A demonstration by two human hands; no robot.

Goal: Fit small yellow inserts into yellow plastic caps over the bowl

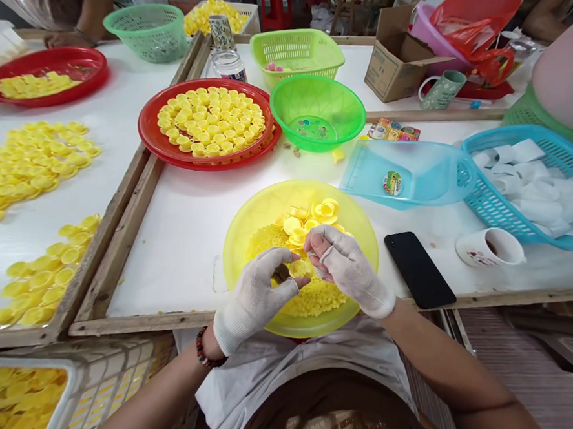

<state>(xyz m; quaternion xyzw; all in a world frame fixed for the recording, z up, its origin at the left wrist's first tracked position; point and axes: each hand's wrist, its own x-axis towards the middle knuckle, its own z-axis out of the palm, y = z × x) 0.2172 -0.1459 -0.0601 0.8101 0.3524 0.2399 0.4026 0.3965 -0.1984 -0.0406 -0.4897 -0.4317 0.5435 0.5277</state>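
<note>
While knit-gloved fingers (273,260) curl | shallow round cups (326,210) | translucent yellow bowl (241,228)

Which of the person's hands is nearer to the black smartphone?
Right. The right hand, over the yellow bowl, is just left of the black smartphone; the left hand is farther left.

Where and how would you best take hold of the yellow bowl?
Probably by its rim, left hand from the left, right hand from the right: the yellow bowl is wide, round, without visible handles, and its loose yellow pieces could spill if tipped.
</note>
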